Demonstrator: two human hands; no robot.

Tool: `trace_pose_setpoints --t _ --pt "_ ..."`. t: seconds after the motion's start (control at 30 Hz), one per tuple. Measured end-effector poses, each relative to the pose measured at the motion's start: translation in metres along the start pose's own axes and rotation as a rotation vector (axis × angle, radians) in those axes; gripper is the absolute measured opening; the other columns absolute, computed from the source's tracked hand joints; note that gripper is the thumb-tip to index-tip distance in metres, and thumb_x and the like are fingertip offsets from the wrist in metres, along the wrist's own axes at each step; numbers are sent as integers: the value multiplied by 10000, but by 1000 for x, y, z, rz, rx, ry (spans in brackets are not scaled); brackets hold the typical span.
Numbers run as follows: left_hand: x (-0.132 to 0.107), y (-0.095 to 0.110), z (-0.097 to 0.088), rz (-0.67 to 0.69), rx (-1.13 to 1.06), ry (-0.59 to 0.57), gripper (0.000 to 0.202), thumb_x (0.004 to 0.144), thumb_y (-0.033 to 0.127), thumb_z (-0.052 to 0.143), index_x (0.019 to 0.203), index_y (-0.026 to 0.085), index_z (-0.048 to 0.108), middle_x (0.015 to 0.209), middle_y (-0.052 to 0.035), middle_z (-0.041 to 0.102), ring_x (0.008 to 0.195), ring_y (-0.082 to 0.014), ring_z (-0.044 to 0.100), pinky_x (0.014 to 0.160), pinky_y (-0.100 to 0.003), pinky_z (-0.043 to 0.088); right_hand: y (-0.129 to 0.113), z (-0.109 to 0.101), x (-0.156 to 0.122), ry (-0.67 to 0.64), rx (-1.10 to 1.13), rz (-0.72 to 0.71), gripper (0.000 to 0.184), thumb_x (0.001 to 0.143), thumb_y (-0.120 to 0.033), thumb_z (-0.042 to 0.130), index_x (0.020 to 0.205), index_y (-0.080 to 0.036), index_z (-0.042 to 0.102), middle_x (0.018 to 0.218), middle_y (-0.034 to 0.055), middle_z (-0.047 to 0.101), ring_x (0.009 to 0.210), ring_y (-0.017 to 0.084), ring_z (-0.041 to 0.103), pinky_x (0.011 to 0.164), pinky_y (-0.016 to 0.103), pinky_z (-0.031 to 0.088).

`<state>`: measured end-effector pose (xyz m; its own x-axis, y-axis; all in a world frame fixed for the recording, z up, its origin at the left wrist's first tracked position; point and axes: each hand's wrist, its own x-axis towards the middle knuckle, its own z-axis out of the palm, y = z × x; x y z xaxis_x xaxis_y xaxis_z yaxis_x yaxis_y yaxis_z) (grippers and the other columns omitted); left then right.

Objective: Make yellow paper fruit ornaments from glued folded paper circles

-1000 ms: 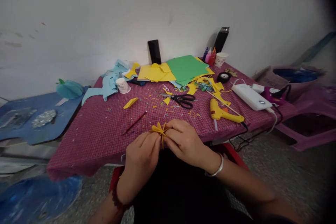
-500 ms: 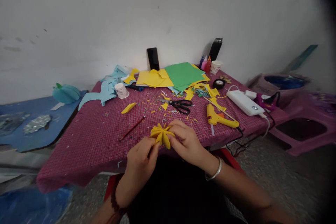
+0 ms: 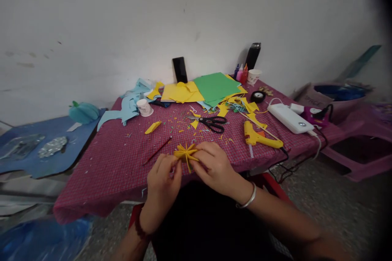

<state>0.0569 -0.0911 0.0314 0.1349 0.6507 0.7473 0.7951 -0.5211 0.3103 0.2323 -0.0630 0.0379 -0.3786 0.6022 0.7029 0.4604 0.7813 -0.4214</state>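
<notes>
A yellow folded-paper piece (image 3: 186, 153) with fins fanning out like a star is held over the front of the table. My left hand (image 3: 163, 175) pinches its left side, fingers closed. On its right side my right hand (image 3: 214, 165) grips the fins between thumb and fingers. Just left of my hands lies a thin dark red stick (image 3: 157, 151), like a pencil or brush. Beyond them, black-handled scissors (image 3: 211, 122) rest among yellow paper snippets. A folded yellow paper piece (image 3: 152, 127) sits left of the scissors.
A yellow glue gun (image 3: 260, 136) and a white power bank (image 3: 289, 118) lie at right, with cables trailing off the edge. Green sheets (image 3: 216, 87), a leaning phone (image 3: 179, 69) and a paper cup (image 3: 144, 107) stand farther back. A blue paper pumpkin (image 3: 83, 112) is on the left board.
The yellow piece has been turned in my fingers, so its fins now show more edge-on. Both hands still hold it. The whole view has shifted slightly.
</notes>
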Motion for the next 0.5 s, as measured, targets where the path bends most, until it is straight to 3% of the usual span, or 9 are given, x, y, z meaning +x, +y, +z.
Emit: trace_pose_setpoints --t 0.13,0.3,0.43,0.5 --pt "-3 11 -6 -35 -144 -89 93 868 144 567 950 187 576 778 -15 625 657 -128 573 599 -236 454 0 1 0 17 -26 1 163 941 -176 515 837 -168 639 900 75 660 843 197 579 749 353 438" --pt "-5 16 -5 -45 -52 -41 71 853 143 594 803 190 574 644 23 589 550 -103 538 546 -221 408 -2 4 -4 -13 -30 -49 158 947 -167 509 866 -157 645 889 75 669 836 198 586 754 362 434" --pt "-1 11 -4 -162 -96 -75 162 868 131 540 725 186 594 619 22 603 535 -94 544 539 -216 396 -3 5 -5 -17 -27 -66 138 947 -163 520 887 -159 644 883 72 680 827 195 597 760 368 443" --pt "0 5 -3 -294 -228 -106 176 864 173 549 701 184 615 610 16 608 541 -101 550 538 -219 406 -1 3 -4 -19 33 -71 99 936 -195 550 922 -165 643 919 76 676 855 203 601 774 378 457"
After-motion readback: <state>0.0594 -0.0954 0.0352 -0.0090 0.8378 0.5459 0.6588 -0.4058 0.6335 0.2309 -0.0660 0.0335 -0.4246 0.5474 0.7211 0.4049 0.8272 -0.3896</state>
